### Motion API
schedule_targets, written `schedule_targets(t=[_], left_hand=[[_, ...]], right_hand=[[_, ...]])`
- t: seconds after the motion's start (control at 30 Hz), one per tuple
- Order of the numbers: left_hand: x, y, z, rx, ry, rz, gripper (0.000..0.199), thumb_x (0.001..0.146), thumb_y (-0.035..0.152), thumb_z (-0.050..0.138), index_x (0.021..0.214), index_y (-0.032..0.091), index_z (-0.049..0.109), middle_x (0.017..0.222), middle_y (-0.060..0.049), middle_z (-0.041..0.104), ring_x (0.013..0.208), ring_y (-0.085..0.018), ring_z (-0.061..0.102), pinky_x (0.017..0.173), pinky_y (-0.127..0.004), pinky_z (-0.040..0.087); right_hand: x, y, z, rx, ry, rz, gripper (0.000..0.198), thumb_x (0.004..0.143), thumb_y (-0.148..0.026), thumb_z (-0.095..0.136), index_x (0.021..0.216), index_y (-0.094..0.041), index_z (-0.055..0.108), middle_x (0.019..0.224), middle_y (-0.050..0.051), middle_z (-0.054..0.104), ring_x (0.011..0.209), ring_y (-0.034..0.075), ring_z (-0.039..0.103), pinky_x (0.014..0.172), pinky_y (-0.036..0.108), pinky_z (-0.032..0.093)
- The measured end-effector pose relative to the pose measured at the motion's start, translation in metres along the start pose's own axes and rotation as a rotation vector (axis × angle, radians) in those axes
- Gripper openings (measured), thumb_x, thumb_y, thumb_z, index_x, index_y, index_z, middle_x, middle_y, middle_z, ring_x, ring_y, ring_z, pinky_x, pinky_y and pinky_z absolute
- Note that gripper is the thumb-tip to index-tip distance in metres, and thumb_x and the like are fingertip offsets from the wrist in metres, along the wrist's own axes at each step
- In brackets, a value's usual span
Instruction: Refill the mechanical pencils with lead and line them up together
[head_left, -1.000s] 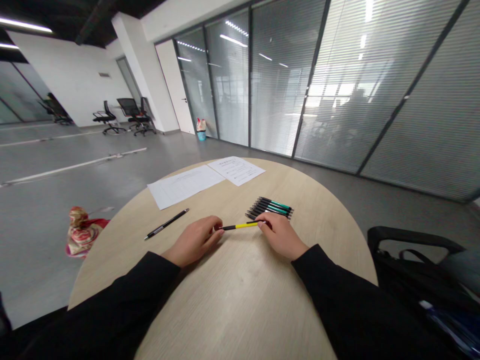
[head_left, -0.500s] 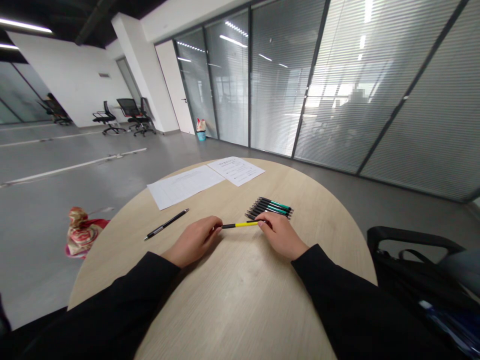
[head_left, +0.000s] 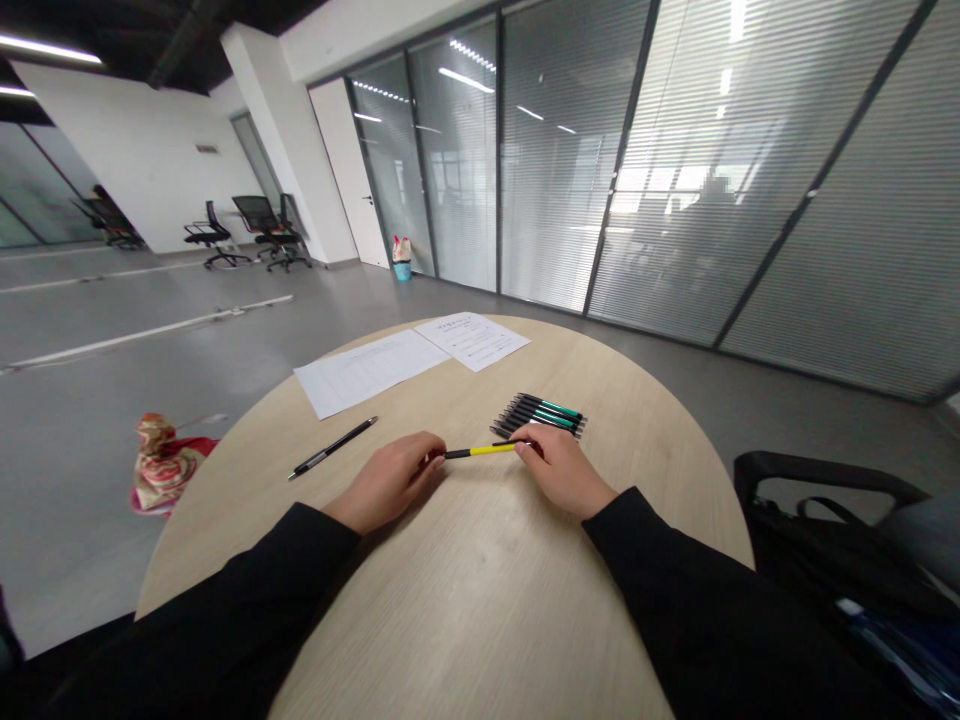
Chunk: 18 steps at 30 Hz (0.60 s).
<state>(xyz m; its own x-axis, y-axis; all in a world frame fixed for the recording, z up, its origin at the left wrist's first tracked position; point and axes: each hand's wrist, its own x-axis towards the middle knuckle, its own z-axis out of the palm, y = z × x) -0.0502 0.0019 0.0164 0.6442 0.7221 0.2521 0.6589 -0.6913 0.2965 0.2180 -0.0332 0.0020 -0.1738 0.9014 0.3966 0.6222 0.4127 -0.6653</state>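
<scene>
A yellow and black pen (head_left: 491, 449) spans the gap between my hands, just above the table or on it; I cannot tell which. My left hand (head_left: 397, 478) pinches its black end with fingertips and thumb. On the other end, near the clip, my right hand (head_left: 561, 468) is closed, hiding the tip. Right behind that hand lies a row of several black and green pens (head_left: 544, 412), side by side, partly covered by my fingers. To the left of my left hand, a single black pen (head_left: 333, 448) rests slantwise on the wood.
Two printed sheets (head_left: 371, 372) lie at the far side of the round wooden table (head_left: 480, 600). A black chair with a bag (head_left: 840, 540) stands close on the right. A red and gold bundle (head_left: 161, 465) is beyond the table's left edge. Glass partitions with blinds rise behind.
</scene>
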Motion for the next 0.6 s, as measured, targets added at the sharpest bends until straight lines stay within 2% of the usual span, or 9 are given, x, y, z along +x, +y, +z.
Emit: schedule_targets(t=[0.3, 0.5, 0.6], left_hand=[[0.0005, 0.0022, -0.0009, -0.003, 0.001, 0.011, 0.026, 0.099, 0.036, 0.042, 0.092, 0.019, 0.061, 0.083, -0.004, 0.065, 0.070, -0.018, 0.058, 0.065, -0.029, 0.043], [0.0000, -0.0005, -0.0002, -0.002, -0.006, 0.018, 0.026, 0.099, 0.035, 0.041, 0.091, 0.019, 0.060, 0.084, -0.005, 0.065, 0.071, -0.018, 0.057, 0.065, -0.029, 0.043], [0.0000, -0.0006, -0.0015, -0.013, 0.005, 0.014, 0.028, 0.100, 0.035, 0.038, 0.092, 0.019, 0.060, 0.086, -0.006, 0.066, 0.073, -0.018, 0.058, 0.067, -0.030, 0.043]], right_hand=[[-0.0016, 0.0018, 0.0018, 0.002, -0.036, 0.004, 0.015, 0.089, -0.013, 0.057, 0.093, -0.017, 0.070, 0.085, 0.004, 0.070, 0.076, 0.017, 0.061, 0.072, 0.028, 0.043], [-0.0025, 0.0016, 0.0032, 0.049, -0.037, -0.067, 0.017, 0.091, -0.012, 0.054, 0.096, -0.017, 0.070, 0.093, 0.006, 0.071, 0.087, 0.018, 0.063, 0.079, 0.030, 0.045], [-0.0018, 0.0026, 0.0022, 0.048, -0.001, -0.051, 0.017, 0.091, -0.012, 0.054, 0.096, -0.017, 0.070, 0.093, 0.005, 0.072, 0.086, 0.018, 0.063, 0.080, 0.030, 0.045]])
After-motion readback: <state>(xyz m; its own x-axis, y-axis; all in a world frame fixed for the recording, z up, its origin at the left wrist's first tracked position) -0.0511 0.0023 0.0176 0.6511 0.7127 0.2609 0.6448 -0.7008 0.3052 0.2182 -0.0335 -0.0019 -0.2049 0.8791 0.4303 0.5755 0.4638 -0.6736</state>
